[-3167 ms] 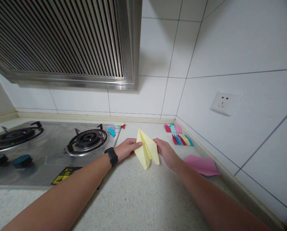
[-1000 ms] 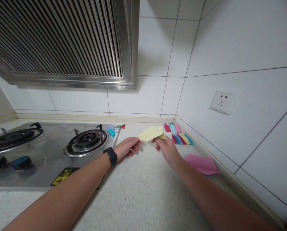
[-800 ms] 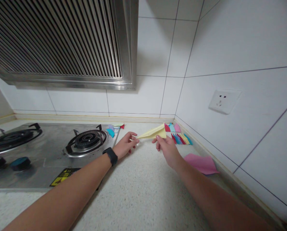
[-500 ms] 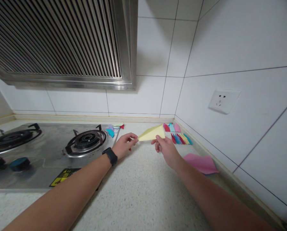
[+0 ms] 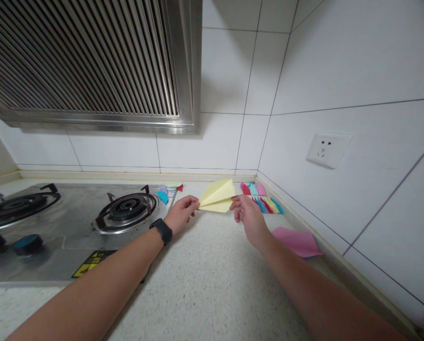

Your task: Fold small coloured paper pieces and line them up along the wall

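Two hands hold one folded yellow paper [image 5: 217, 196] up in the air, above the speckled counter [image 5: 204, 284]. It looks like a paper plane. The left hand [image 5: 181, 214] has its fingers curled in, and its fingertips pinch the pointy end of the paper. The right hand [image 5: 248, 217] is on the other side. Its thumb and fingers pinch the wide end of the paper, and its other fingers are loosely bent.

The paper is long from left to right. The point faces the left hand and the wide, fanned part sits next to the right hand. It is tipped a little, with the wide part higher. It lies right between the two hands, so both are just as near and both touch it.

Just past the right hand, small folded papers [image 5: 265, 204] in pink, blue, red and yellow lie in a row near the wall. More small ones [image 5: 253, 189] lie in the corner. One flat pink sheet [image 5: 297, 241] lies on the counter beside the right arm, near the wall. A gas stove [image 5: 73, 218] is to the left, with a few paper bits [image 5: 165, 195] at its edge. A black watch [image 5: 162, 230] is on the left wrist
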{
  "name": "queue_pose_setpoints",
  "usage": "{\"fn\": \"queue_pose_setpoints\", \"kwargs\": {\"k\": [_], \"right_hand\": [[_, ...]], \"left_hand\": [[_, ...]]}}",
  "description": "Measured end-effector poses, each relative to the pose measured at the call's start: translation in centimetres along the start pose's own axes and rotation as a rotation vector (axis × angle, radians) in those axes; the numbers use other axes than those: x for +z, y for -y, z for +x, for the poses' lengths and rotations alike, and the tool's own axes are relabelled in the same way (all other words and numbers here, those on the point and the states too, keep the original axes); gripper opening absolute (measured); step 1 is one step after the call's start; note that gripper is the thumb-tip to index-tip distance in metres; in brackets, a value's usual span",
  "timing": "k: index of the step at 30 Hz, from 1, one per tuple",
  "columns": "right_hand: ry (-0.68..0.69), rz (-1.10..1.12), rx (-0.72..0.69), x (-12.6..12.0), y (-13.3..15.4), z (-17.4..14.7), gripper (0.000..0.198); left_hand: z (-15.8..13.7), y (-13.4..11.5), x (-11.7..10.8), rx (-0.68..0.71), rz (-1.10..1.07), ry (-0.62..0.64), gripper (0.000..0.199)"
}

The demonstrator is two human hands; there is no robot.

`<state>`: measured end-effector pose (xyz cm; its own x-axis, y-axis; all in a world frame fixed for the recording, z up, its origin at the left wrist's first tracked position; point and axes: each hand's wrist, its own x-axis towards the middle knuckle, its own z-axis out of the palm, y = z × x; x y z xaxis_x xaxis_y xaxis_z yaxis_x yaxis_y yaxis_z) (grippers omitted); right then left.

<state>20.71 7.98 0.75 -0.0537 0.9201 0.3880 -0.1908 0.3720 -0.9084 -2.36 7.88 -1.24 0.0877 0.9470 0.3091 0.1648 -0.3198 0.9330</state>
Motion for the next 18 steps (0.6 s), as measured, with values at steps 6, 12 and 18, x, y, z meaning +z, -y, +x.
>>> {"fn": "queue_pose_setpoints", "kwargs": {"k": [6, 12, 18], "right_hand": [[-0.133, -0.012, -0.086, -0.4, 0.2, 0.4, 0.026], [-0.208, -0.1, -0.187, -0.8, 0.3, 0.6, 0.022], [-0.182, -0.187, -0.227, -1.2, 0.2, 0.8, 0.018]], "left_hand": [[0.0, -0.2, -0.1, -0.038, -0.017, -0.022, 0.026], [-0.1, -0.4, -0.1, -0.083, -0.046, -0.045, 0.028], [-0.1, -0.3, -0.3, -0.101, -0.025, -0.055, 0.029]]}}
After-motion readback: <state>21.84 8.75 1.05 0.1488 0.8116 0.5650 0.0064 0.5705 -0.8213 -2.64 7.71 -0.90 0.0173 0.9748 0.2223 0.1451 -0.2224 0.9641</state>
